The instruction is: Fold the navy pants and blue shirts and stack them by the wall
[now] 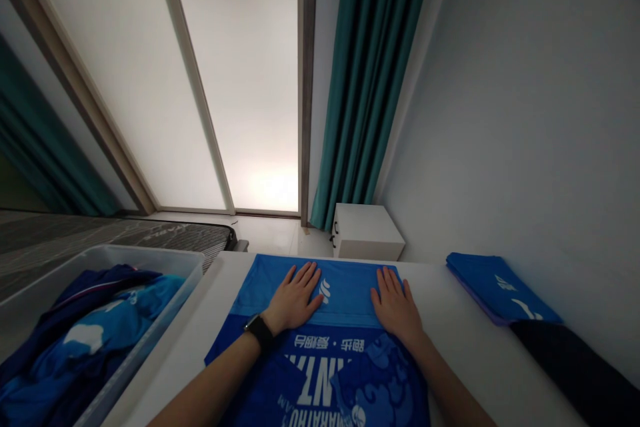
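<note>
A blue printed T-shirt lies spread on the white table, light blue at its far end and darker blue with white lettering nearer me. The lettering appears upside down from here. My left hand, with a black watch on the wrist, rests flat on the light blue part, beside a small white logo. On the right side of the same band lies my right hand, palm down. Both hands have fingers stretched out and grip nothing. The shirt's near end runs out of the bottom of the view.
On the left stands a translucent plastic bin holding crumpled blue and navy clothes. Folded blue clothing and a black garment lie at the right of the white table. Beyond are a white cabinet and a teal curtain.
</note>
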A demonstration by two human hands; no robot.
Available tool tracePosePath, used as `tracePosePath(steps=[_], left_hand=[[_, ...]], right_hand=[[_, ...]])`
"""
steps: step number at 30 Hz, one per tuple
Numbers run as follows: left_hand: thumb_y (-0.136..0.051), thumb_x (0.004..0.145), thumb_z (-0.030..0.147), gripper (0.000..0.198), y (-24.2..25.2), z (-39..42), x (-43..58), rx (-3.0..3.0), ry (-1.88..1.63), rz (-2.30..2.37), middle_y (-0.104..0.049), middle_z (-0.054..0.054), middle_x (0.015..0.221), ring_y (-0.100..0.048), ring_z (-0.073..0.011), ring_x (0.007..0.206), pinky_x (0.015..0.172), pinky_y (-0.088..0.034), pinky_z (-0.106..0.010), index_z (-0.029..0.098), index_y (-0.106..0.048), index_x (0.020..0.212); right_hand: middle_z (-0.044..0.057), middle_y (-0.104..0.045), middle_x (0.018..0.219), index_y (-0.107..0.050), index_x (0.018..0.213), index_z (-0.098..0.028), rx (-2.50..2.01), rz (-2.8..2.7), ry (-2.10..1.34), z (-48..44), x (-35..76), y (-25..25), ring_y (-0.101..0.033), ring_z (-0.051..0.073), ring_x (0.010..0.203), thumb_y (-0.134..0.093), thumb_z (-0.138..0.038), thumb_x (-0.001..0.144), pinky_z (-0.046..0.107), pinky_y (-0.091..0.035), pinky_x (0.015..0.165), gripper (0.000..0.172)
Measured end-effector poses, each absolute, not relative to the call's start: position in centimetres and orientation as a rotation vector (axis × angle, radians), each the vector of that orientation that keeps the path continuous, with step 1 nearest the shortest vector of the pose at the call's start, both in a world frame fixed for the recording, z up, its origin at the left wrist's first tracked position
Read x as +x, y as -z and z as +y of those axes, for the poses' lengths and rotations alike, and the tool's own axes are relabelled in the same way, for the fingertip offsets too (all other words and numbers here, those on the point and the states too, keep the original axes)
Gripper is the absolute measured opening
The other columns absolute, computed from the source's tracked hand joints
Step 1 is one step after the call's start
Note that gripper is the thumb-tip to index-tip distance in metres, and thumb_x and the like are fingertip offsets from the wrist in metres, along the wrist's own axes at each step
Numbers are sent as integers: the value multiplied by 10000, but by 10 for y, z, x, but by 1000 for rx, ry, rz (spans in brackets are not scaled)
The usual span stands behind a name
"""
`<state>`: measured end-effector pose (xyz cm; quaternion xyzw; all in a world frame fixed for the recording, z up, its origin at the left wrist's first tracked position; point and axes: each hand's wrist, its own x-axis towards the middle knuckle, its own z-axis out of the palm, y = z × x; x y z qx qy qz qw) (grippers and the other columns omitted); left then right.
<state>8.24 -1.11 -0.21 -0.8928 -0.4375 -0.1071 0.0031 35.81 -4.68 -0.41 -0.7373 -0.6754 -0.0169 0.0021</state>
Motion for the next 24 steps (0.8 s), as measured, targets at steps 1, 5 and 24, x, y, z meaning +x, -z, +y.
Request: tracePosePath(steps=[1,5,24], left_hand=[[-302,998,536,621,2,-11,83,-2805,337,-1374,-292,-96,1573,-246,-255,1460,1191,-174,-481,194,-314,1516],[-296,1003,522,614,-1,-7,80,-2800,331,-1462,-327,-93,1559,-271,-242,1452,1189,-197,-466,182,-315,1515],[-308,991,452,608,-7,6,-1,-2472,179,-1848,-317,-136,1558,-241,-277,1460,1187,-169,-518,128,-319,1505]], right_hand=[[133,-249,1579,-275,1512,-63,-2305,-2122,72,-47,357,4,-208,252,1464,-250,-365,964,490,-91,1181,626],[143,-287,1566,-314,1496,-53,-2262,-2135,145,-48,358,9,-225,257,1459,-255,-364,963,477,-86,1183,621],[143,-308,1560,-346,1484,-47,-2260,-2128,189,-40,368,33,-240,293,1453,-261,-390,916,513,-107,1183,669]])
